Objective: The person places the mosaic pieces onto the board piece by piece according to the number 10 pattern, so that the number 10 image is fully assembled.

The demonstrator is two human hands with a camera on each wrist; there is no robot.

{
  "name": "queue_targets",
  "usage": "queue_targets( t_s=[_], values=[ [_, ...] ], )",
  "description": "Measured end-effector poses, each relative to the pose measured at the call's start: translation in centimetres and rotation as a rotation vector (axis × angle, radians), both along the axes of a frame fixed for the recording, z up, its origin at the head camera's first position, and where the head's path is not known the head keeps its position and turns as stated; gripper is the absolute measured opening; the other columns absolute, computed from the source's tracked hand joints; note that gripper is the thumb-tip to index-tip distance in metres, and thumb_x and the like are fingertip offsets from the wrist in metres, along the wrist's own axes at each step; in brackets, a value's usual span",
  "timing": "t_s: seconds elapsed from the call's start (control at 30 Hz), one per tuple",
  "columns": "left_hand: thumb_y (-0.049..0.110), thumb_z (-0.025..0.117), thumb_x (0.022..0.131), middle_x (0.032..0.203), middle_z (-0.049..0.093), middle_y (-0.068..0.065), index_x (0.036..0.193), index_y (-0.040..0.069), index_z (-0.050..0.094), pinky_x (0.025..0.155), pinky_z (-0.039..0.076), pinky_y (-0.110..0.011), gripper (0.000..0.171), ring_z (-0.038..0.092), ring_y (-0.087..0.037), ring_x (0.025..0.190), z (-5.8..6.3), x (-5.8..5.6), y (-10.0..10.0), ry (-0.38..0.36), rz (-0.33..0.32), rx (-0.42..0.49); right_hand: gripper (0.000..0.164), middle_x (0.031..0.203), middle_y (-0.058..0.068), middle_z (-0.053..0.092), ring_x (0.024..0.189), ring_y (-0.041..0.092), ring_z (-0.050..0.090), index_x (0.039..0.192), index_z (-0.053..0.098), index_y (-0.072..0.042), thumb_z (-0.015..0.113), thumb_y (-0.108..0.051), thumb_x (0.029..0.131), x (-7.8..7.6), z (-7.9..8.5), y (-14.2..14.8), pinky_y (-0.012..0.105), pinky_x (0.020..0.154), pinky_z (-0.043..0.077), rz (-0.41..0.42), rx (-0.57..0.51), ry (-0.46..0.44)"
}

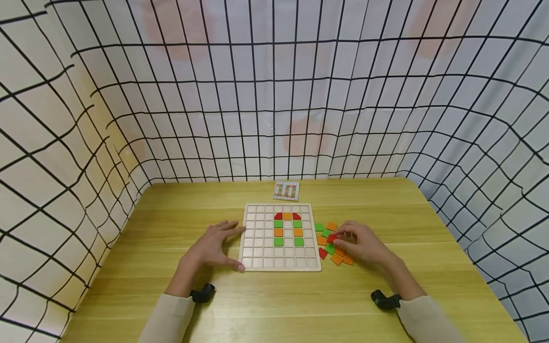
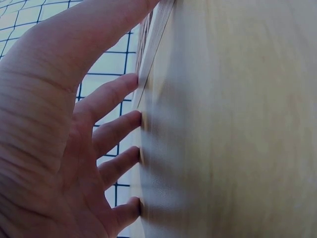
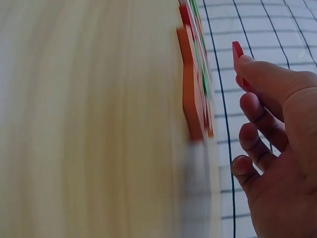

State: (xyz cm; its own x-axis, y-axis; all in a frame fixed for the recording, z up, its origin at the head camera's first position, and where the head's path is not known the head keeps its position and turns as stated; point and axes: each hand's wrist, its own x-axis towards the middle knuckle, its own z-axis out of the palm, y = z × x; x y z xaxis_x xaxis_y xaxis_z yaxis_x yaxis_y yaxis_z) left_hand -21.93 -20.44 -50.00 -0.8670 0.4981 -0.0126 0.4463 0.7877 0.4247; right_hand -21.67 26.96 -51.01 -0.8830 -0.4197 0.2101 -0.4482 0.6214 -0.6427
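A square wooden grid board (image 1: 257,255) lies on the table, with red, orange and green tiles set in an arch shape in its upper right part. My left hand (image 1: 214,245) is spread at the board's left side, thumb at the lower left corner and index finger at the left edge. In the left wrist view the left hand (image 2: 74,134) has its fingertips on the tabletop. To the right of the board, my right hand (image 1: 364,243) pinches a red tile (image 3: 238,57) between thumb and index finger, lifted above the loose tiles (image 1: 336,258).
A small patterned card (image 1: 286,190) lies behind the board. The wooden table (image 1: 180,205) is bordered at the back and sides by white sheeting with black netting (image 1: 266,95). Each wrist wears a black camera (image 1: 385,300).
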Motion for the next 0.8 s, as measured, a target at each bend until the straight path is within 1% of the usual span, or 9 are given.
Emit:
queue_targets(
  t_s=[0.07, 0.17, 0.2, 0.3, 0.4, 0.47, 0.57, 0.67, 0.8],
  values=[
    [0.075, 0.087, 0.059, 0.166, 0.037, -0.013, 0.155, 0.027, 0.049, 0.120, 0.018, -0.075, 0.114, 0.028, -0.045, 0.154, 0.0, 0.0, 0.0, 0.000, 0.001, -0.001, 0.015, 0.094, -0.008, 0.063, 0.082, 0.012, 0.050, 0.107, 0.077, -0.024, 0.077, -0.032, 0.094, 0.0, 0.0, -0.9, 0.024, 0.066, 0.042, 0.015, -0.006, -0.024],
    [0.076, 0.087, 0.059, 0.166, 0.038, -0.013, 0.155, 0.027, 0.049, 0.120, 0.019, -0.075, 0.114, 0.028, -0.045, 0.154, -0.1, 0.0, -0.1, 0.002, 0.001, -0.003, 0.017, 0.096, -0.007, 0.061, 0.085, 0.013, 0.052, 0.108, 0.077, -0.023, 0.077, -0.033, 0.094, 0.0, 0.2, -2.3, 0.022, 0.070, 0.046, 0.045, -0.017, -0.076],
    [0.075, 0.087, 0.059, 0.166, 0.038, -0.012, 0.155, 0.027, 0.049, 0.121, 0.018, -0.075, 0.114, 0.028, -0.045, 0.154, -0.1, 0.0, -0.1, 0.001, 0.001, -0.002, 0.018, 0.095, -0.006, 0.061, 0.086, 0.014, 0.052, 0.108, 0.077, -0.022, 0.077, -0.032, 0.094, 0.1, 0.3, -2.7, 0.023, 0.070, 0.047, 0.060, -0.020, -0.087],
    [0.075, 0.087, 0.059, 0.166, 0.038, -0.013, 0.155, 0.027, 0.049, 0.121, 0.018, -0.075, 0.114, 0.027, -0.045, 0.155, 0.0, 0.0, 0.0, 0.000, 0.000, 0.003, 0.018, 0.097, -0.006, 0.061, 0.089, 0.017, 0.054, 0.111, 0.076, -0.023, 0.078, -0.031, 0.094, 0.2, 0.6, -3.9, 0.026, 0.073, 0.049, 0.090, -0.015, -0.114],
    [0.075, 0.087, 0.059, 0.166, 0.038, -0.013, 0.155, 0.027, 0.049, 0.121, 0.018, -0.075, 0.113, 0.027, -0.045, 0.154, 0.0, 0.0, 0.0, 0.001, 0.000, 0.006, 0.018, 0.095, -0.008, 0.061, 0.089, 0.019, 0.054, 0.111, 0.076, -0.026, 0.078, -0.028, 0.094, 0.3, 0.7, -4.9, 0.030, 0.074, 0.047, 0.120, 0.000, -0.106],
    [0.075, 0.087, 0.060, 0.166, 0.038, -0.013, 0.155, 0.026, 0.049, 0.121, 0.018, -0.075, 0.113, 0.027, -0.045, 0.155, 0.0, 0.0, 0.0, -0.001, -0.002, 0.006, 0.018, 0.096, -0.011, 0.062, 0.090, 0.018, 0.054, 0.111, 0.075, -0.028, 0.078, -0.029, 0.094, 0.2, 0.7, -5.5, 0.029, 0.076, 0.047, 0.135, 0.012, -0.094],
    [0.074, 0.087, 0.059, 0.166, 0.038, -0.013, 0.155, 0.026, 0.049, 0.121, 0.019, -0.074, 0.114, 0.027, -0.045, 0.154, 0.0, 0.0, 0.0, -0.002, -0.003, 0.005, 0.017, 0.099, -0.014, 0.065, 0.090, 0.016, 0.053, 0.112, 0.075, -0.030, 0.077, -0.030, 0.094, 0.2, 0.7, -6.2, 0.028, 0.077, 0.045, 0.159, 0.024, -0.085],
    [0.074, 0.088, 0.059, 0.166, 0.037, -0.012, 0.155, 0.026, 0.049, 0.121, 0.019, -0.074, 0.114, 0.027, -0.045, 0.155, 0.0, 0.0, 0.0, -0.004, -0.002, 0.006, 0.016, 0.098, -0.014, 0.065, 0.088, 0.015, 0.054, 0.111, 0.076, -0.028, 0.075, -0.032, 0.095, 0.1, 0.5, -6.8, 0.027, 0.075, 0.046, 0.182, 0.024, -0.086],
    [0.074, 0.088, 0.059, 0.166, 0.037, -0.012, 0.155, 0.026, 0.049, 0.122, 0.019, -0.073, 0.113, 0.027, -0.045, 0.155, 0.0, 0.0, 0.0, -0.004, 0.002, 0.006, 0.015, 0.093, -0.012, 0.060, 0.085, 0.016, 0.054, 0.110, 0.075, -0.026, 0.075, -0.031, 0.096, 0.2, 0.2, -7.3, 0.026, 0.072, 0.046, 0.201, 0.026, -0.095]
  ],
)
